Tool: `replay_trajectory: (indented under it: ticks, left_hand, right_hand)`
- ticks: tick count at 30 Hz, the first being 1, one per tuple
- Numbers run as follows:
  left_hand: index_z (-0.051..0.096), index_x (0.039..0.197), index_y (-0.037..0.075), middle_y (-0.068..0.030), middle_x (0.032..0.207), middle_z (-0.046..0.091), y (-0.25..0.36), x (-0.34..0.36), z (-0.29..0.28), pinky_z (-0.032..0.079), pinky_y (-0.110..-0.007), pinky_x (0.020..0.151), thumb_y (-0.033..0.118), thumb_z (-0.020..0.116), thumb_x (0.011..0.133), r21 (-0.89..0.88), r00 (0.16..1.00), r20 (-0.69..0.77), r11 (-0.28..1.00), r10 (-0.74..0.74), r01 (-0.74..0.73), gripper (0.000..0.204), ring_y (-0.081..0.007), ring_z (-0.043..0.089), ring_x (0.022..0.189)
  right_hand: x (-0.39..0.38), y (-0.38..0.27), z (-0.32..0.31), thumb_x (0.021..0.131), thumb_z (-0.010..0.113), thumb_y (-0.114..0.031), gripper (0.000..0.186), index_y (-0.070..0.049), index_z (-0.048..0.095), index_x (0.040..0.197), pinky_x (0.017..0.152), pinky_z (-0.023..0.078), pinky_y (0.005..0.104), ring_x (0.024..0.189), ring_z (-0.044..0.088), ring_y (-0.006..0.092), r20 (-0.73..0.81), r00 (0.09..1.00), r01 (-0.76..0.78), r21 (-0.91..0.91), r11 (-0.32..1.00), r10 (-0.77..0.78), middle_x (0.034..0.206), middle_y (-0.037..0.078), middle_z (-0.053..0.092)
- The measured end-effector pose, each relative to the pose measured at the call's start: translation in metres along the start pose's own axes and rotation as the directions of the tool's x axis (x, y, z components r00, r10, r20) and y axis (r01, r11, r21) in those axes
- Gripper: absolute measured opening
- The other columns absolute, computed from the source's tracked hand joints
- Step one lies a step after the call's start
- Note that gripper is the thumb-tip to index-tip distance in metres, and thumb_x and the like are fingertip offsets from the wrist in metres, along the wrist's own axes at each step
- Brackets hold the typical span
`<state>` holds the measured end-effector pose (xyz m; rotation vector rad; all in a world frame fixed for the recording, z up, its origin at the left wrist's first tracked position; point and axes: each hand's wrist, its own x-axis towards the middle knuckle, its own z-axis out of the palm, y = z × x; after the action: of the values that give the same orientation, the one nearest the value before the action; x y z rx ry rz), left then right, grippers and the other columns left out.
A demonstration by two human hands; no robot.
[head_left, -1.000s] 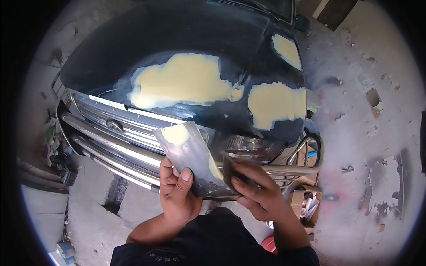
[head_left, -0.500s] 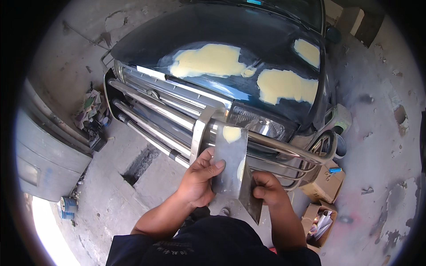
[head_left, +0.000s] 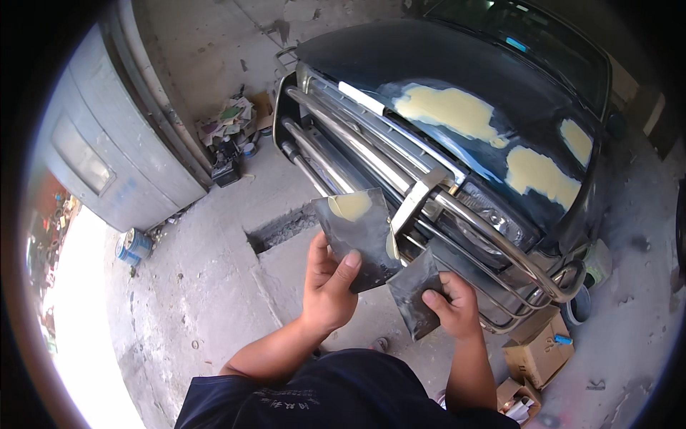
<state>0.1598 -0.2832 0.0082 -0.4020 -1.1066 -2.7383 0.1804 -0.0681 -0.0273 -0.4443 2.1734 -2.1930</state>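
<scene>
My left hand (head_left: 330, 297) is closed round the lower left side of a flat grey plate (head_left: 357, 247), its thumb on the face. A dab of cream-yellow filler paste (head_left: 350, 206) lies at the plate's top edge, and a smaller streak (head_left: 391, 244) runs along its right edge. Pinched in my right hand (head_left: 456, 307) is a smaller dark grey spreader blade (head_left: 416, 297), tilted beside the plate's lower right corner; I cannot tell whether they touch. Beyond my hands, the dark car hood (head_left: 493, 75) bears cream-yellow filler patches (head_left: 446, 111), with bare sanded areas around them.
A chrome bull bar (head_left: 493, 247) juts out between me and the hood. Cardboard boxes (head_left: 539, 350) stand at the lower right. A floor recess (head_left: 282, 227) lies left of the bumper. Further left are a grey metal door (head_left: 107, 136), blue cans (head_left: 133, 247) and a heap of papers (head_left: 229, 118).
The view has swung left, so the car sits further right. The plate now faces me more squarely, and the spreader has turned from edge-on at the plate's right side to show its face.
</scene>
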Motion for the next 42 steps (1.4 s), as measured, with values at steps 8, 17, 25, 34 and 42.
replay_trajectory:
  ticks: [8, 17, 25, 34, 42]
  left_hand:
    - [0.045, 0.136, 0.005, -0.0108, 0.120, 0.055, 0.106, -0.051, -0.101, 0.042, -0.032, 0.094, -0.002, 0.048, 0.095, 0.719, 0.974, 0.226, 0.676, -0.013, -0.158, 0.042, -0.0209, 0.053, 0.110]
    - [0.048, 0.136, 0.009, -0.0129, 0.098, 0.056, 0.249, -0.102, -0.194, 0.047, -0.033, 0.076, -0.005, 0.053, 0.089, 0.931, 0.990, 0.142, 0.342, -0.023, -0.126, 0.050, -0.0258, 0.058, 0.088]
    - [0.048, 0.136, 0.009, -0.0139, 0.103, 0.060, 0.298, -0.148, -0.281, 0.050, -0.033, 0.076, 0.001, 0.053, 0.091, 0.996, 0.968, 0.083, 0.051, -0.237, -0.073, 0.045, -0.0238, 0.063, 0.088]
    - [0.048, 0.130, -0.004, -0.0064, 0.115, 0.062, 0.334, -0.143, -0.357, 0.044, -0.028, 0.092, 0.008, 0.058, 0.093, 0.429, 0.910, -0.369, 0.834, -0.190, 0.348, 0.040, -0.0116, 0.056, 0.104]
    - [0.049, 0.129, -0.005, -0.0074, 0.117, 0.062, 0.335, -0.097, -0.393, 0.044, -0.029, 0.094, 0.008, 0.057, 0.093, 0.442, 0.866, -0.491, 0.830, -0.094, 0.341, 0.039, -0.0125, 0.055, 0.106]
  right_hand:
    - [0.059, -0.007, 0.134, 0.086, 0.070, -0.015, 0.028, 0.003, 0.053, 0.099, 0.071, 0.050, 0.0272, 0.080, 0.063, 0.0120, 0.171, 0.981, 0.109, -0.082, 0.991, -0.094, 0.086, 0.012, 0.068]
    - [0.084, 0.006, 0.294, 0.084, 0.072, -0.016, 0.034, 0.003, 0.054, 0.107, 0.070, 0.051, 0.0272, 0.080, 0.067, 0.0155, 0.389, 0.897, 0.275, -0.117, 0.954, -0.211, 0.087, 0.016, 0.070]
    - [0.106, -0.010, 0.403, 0.084, 0.070, -0.007, 0.035, 0.004, 0.054, 0.113, 0.076, 0.051, 0.0263, 0.088, 0.063, 0.0135, 0.460, 0.829, 0.349, 0.021, 0.937, -0.319, 0.094, 0.012, 0.067]
    - [0.138, -0.009, 0.474, 0.071, 0.064, 0.013, 0.034, -0.002, 0.064, 0.101, 0.085, 0.052, 0.0365, 0.099, 0.064, 0.0311, 0.729, 0.442, 0.661, 0.128, 0.739, -0.522, 0.104, 0.012, 0.067]
    - [0.245, 0.075, 0.512, 0.070, 0.058, 0.010, 0.035, -0.004, 0.068, 0.100, 0.089, 0.051, 0.0368, 0.111, 0.058, 0.0315, 0.832, 0.292, 0.798, 0.060, 0.599, -0.471, 0.109, 0.009, 0.066]
